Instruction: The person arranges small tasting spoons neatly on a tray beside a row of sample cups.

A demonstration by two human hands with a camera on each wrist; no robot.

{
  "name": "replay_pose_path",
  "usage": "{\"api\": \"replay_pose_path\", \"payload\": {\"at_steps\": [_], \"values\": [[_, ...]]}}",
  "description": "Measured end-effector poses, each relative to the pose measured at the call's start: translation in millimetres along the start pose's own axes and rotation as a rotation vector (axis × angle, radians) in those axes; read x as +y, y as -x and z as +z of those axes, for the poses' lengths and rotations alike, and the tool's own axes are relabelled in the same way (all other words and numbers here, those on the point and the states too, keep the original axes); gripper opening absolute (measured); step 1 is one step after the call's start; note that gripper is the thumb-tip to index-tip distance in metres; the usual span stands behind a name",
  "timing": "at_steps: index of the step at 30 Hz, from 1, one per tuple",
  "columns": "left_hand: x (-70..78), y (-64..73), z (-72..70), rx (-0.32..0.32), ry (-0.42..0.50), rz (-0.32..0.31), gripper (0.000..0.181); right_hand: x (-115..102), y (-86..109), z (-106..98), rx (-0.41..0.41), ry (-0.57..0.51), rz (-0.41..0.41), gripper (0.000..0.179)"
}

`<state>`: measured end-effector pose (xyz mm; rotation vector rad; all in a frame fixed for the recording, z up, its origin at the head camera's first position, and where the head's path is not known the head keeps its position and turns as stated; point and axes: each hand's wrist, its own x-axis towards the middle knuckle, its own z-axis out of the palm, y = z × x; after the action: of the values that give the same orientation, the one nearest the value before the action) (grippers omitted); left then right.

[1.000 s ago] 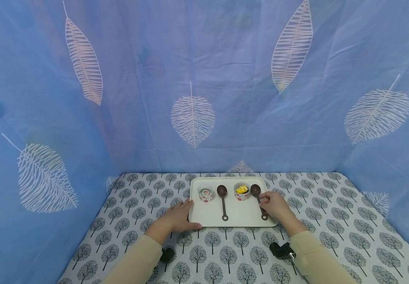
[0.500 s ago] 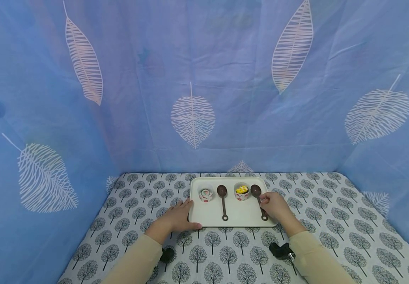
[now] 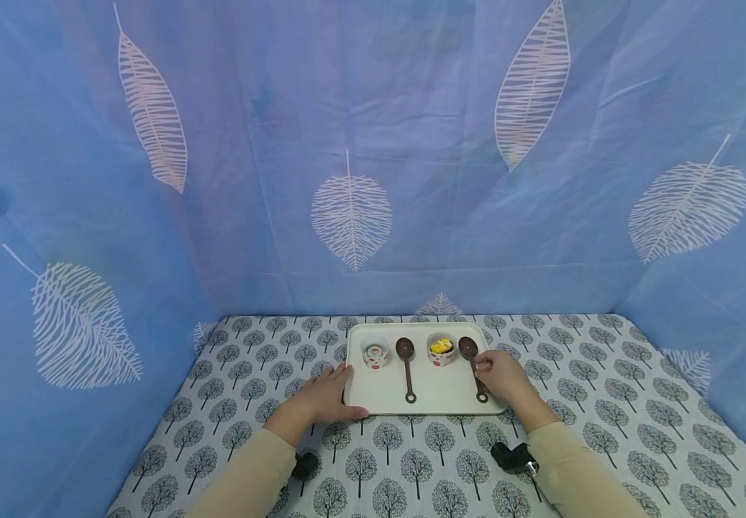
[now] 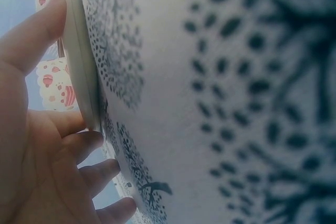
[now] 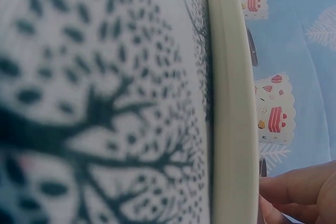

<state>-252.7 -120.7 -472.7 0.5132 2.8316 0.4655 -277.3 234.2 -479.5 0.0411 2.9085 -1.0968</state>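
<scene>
A white rectangular tray lies on the cloth. On it stand a patterned paper cup with a pale swirled top and another cup with yellow pieces on a dark filling. A brown spoon lies between them. My right hand pinches the handle of a second brown spoon to the right of the yellow-topped cup. At the tray's front left corner, my left hand rests with spread fingers and its thumb against the rim; the left wrist view shows nothing gripped.
A grey-and-white tree-print cloth covers the table. Blue curtains with white leaves enclose the back and both sides. Black wrist devices are strapped near both sleeves.
The bowl of the right spoon has shifted very slightly to the right under my right hand. My left hand, the tray, the cups and the other spoon stay where they were.
</scene>
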Motion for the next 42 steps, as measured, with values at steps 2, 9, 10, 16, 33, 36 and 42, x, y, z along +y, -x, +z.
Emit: {"api": "replay_pose_path", "payload": {"at_steps": [2, 9, 10, 16, 33, 36, 42], "values": [[0.2, 0.3, 0.2, -0.001, 0.002, -0.004, 0.098, -0.5, 0.2, 0.1, -0.001, -0.005, 0.003, 0.030], [2.6, 2.7, -2.1, -0.004, 0.020, 0.000, 0.097, -1.1, 0.2, 1.7, 0.002, -0.013, 0.018, 0.030], [3.1, 2.9, -2.6, -0.002, 0.024, 0.000, 0.097, -1.2, 0.3, 1.8, 0.003, -0.012, 0.020, 0.029], [3.9, 3.7, -3.1, -0.003, 0.017, -0.003, 0.098, -1.9, 0.4, 1.1, 0.010, 0.000, 0.021, 0.028], [2.0, 0.8, -1.2, -0.001, 0.012, -0.006, 0.098, 1.4, 2.9, -0.3, 0.028, -0.018, 0.010, 0.029], [2.2, 0.8, -0.9, 0.001, 0.013, -0.004, 0.098, 2.4, 2.7, -0.8, 0.032, -0.027, 0.012, 0.028], [3.8, 2.3, -2.5, -0.001, 0.015, 0.001, 0.098, 0.2, 5.9, -2.5, 0.031, -0.039, 0.016, 0.029]]}}
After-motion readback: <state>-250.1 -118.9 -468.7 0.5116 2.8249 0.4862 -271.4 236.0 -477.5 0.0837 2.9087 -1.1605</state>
